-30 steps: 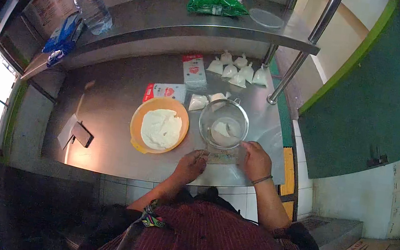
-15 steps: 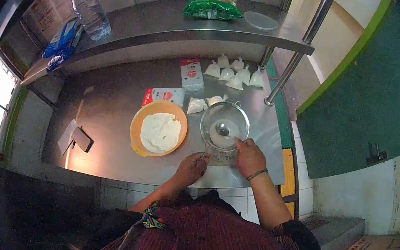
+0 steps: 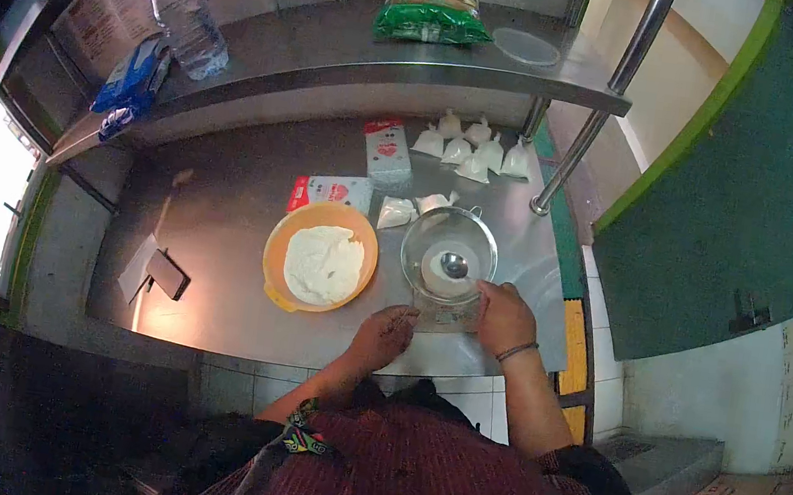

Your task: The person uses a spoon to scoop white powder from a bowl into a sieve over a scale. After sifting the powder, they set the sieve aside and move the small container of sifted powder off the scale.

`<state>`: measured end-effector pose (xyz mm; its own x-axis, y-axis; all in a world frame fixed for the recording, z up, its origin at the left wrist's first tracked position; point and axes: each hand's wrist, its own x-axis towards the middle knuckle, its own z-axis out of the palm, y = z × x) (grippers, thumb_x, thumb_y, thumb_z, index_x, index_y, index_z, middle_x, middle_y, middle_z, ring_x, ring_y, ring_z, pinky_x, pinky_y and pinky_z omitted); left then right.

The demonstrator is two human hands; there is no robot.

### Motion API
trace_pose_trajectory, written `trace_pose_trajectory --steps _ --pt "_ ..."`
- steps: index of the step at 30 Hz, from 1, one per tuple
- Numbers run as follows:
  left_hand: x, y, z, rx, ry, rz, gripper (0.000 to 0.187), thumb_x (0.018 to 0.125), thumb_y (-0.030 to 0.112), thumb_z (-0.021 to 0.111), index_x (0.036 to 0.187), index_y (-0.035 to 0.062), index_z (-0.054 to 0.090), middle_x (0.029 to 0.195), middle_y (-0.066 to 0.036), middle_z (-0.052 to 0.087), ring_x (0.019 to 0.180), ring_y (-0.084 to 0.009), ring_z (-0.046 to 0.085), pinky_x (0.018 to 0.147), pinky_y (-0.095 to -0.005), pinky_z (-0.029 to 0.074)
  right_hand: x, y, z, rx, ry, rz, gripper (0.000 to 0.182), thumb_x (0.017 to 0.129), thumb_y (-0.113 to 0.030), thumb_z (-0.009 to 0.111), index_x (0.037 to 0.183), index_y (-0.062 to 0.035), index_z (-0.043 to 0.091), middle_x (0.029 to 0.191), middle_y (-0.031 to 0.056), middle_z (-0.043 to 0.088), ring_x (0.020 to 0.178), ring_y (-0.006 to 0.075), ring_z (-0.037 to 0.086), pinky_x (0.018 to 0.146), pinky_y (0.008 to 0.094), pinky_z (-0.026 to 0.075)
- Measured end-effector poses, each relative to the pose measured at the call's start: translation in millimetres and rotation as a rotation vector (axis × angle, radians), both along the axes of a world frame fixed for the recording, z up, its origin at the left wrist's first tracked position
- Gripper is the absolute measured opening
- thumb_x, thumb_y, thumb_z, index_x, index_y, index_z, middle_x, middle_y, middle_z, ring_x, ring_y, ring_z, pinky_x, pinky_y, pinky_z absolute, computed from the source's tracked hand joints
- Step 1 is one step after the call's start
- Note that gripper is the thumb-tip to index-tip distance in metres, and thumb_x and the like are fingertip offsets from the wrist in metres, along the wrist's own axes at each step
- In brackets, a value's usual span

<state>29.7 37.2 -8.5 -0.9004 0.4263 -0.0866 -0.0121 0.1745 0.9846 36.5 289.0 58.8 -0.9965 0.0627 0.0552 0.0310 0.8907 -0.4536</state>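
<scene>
A round metal strainer (image 3: 408,271) with a wire loop on its far rim sits in front of me, with white powder inside it. My left hand (image 3: 383,336) is closed at its near side, where the handle is; the fingers partly hide it. My right hand (image 3: 507,320) grips a metal spoon (image 3: 454,265) whose bowl is inside the strainer. Beneath the strainer is a clear container, mostly covered. To the left stands an orange bowl (image 3: 271,261) heaped with white flour-like powder (image 3: 322,266).
Small tied bags of white powder (image 3: 472,165) stand at the back right, and others (image 3: 398,213) lie behind the strainer. Two red-and-white boxes (image 3: 387,151) are behind the bowl. A phone (image 3: 168,275) leans at left. Overhead, a shelf (image 3: 341,62) holds a green bag (image 3: 434,17) and bottle (image 3: 177,8).
The spoon's bowl has shifted right inside the strainer, and my right hand has moved slightly right and nearer to me. My left hand stays by the near rim. The whole view has shifted slightly.
</scene>
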Motion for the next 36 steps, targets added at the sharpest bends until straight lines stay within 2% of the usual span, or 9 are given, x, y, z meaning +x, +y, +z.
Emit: trace_pose_trajectory --steps 8,12,17,18,20,23,27,29,36 --pt "3 -2 1 -0.111 0.253 0.043 0.03 0.105 0.023 0.054 0.121 -0.0008 0.062 0.077 -0.004 0.06 0.066 -0.0116 0.056 0.06 -0.03 0.048 -4 2 1 -0.033 -0.046 -0.011 0.032 0.09 -0.023 0.059 0.118 -0.0119 0.069 0.105 0.0201 0.067 0.096 0.0379 0.068 0.083 0.0483 0.057" --pt "11 3 17 -0.096 0.15 0.029 0.029 0.105 0.021 0.053 0.122 -0.0007 0.062 0.078 -0.004 0.059 0.066 -0.012 0.056 0.06 -0.0294 0.048 -1 -1 -5 -0.013 0.008 -0.037 0.031 0.091 -0.023 0.057 0.117 -0.0124 0.07 0.105 0.0199 0.067 0.096 0.0372 0.068 0.084 0.0479 0.056" --pt "5 2 -9 -0.184 0.603 0.026 0.027 0.105 0.019 0.053 0.122 -0.0002 0.061 0.075 -0.003 0.055 0.064 -0.0123 0.052 0.059 -0.0291 0.046 2 -1 10 -0.017 0.002 -0.037 0.032 0.093 -0.023 0.055 0.119 -0.0139 0.07 0.102 0.0202 0.066 0.093 0.0385 0.068 0.082 0.0489 0.056" --pt "6 3 -5 -0.182 0.6 0.025 0.027 0.105 0.019 0.053 0.122 -0.0002 0.061 0.075 -0.003 0.055 0.064 -0.0123 0.052 0.059 -0.0291 0.046 0 -1 10 -0.016 -0.002 -0.038 0.032 0.093 -0.023 0.055 0.119 -0.0139 0.07 0.102 0.0202 0.066 0.093 0.0385 0.068 0.082 0.0489 0.056" --pt "10 6 10 0.068 -0.166 0.05 0.028 0.104 0.019 0.055 0.124 -0.0003 0.06 0.076 -0.004 0.057 0.066 -0.0125 0.054 0.061 -0.03 0.047 1 -2 8 -0.001 0.017 -0.02 0.032 0.093 -0.023 0.055 0.12 -0.0136 0.07 0.103 0.0208 0.066 0.093 0.0391 0.068 0.083 0.049 0.056" --pt "8 3 -1 -0.037 0.011 0.023 0.029 0.103 0.018 0.055 0.126 0.0008 0.06 0.078 -0.005 0.059 0.067 -0.0129 0.056 0.063 -0.0312 0.049 4 2 3 0.0 -0.009 0.046 0.033 0.093 -0.023 0.055 0.12 -0.0127 0.07 0.106 0.0213 0.066 0.096 0.0391 0.068 0.083 0.0489 0.056" --pt "9 4 -15 0.05 -0.113 0.018 0.03 0.102 0.018 0.056 0.127 0.0014 0.06 0.08 -0.007 0.062 0.068 -0.0136 0.058 0.063 -0.0325 0.049 6 3 13 -0.035 -0.058 0.015 0.033 0.092 -0.023 0.055 0.12 -0.0127 0.069 0.107 0.0206 0.066 0.097 0.0396 0.067 0.085 0.0492 0.056" --pt "12 6 8 -0.291 0.216 0.028 0.031 0.102 0.02 0.058 0.127 0.003 0.061 0.082 -0.007 0.063 0.068 -0.0138 0.059 0.063 -0.0325 0.05 5 2 6 0.004 -0.05 0.029 0.035 0.092 -0.022 0.054 0.124 -0.0135 0.067 0.108 0.0209 0.066 0.101 0.039 0.066 0.088 0.0487 0.055" --pt "13 6 25 -0.205 0.084 0.056 0.032 0.102 0.025 0.058 0.126 0.0044 0.062 0.076 -0.007 0.063 0.066 -0.0146 0.059 0.062 -0.0327 0.049 4 7 0 -0.064 -0.041 0.078 0.037 0.097 -0.02 0.049 0.129 -0.007 0.062 0.109 0.0243 0.066 0.107 0.0391 0.065 0.094 0.048 0.053"
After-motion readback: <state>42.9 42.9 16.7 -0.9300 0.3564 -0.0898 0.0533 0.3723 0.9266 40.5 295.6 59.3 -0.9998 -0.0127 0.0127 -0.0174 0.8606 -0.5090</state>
